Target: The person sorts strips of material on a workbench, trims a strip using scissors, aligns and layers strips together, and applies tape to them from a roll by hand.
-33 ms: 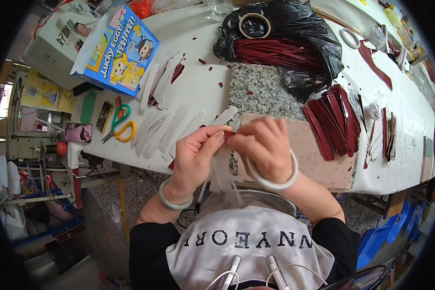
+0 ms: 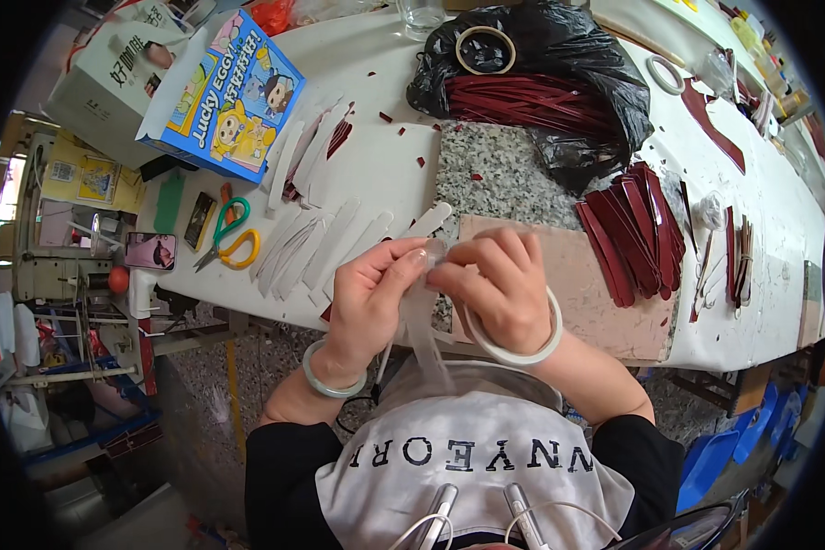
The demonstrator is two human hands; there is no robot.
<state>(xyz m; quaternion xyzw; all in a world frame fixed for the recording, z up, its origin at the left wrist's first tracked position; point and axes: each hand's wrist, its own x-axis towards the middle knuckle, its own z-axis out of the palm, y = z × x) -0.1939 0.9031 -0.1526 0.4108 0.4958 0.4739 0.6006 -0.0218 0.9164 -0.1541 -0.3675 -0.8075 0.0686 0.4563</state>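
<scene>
Over the white worktable (image 2: pixel 376 174), our left hand (image 2: pixel 371 293) and right hand (image 2: pixel 495 280) both pinch a thin, limp translucent white strip (image 2: pixel 423 335), light and probably best gripped at its upper end.

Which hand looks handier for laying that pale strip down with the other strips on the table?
Probably the left hand: it already pinches the pale strip and sits right beside the row of white strips. The right hand is over the pink board.

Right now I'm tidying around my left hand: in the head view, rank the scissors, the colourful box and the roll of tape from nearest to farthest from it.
From the left hand:
1. Scissors, to its left on the white table.
2. Colourful box, farther up-left, at the table's far corner.
3. Roll of tape, up-right, on the black bag.
</scene>
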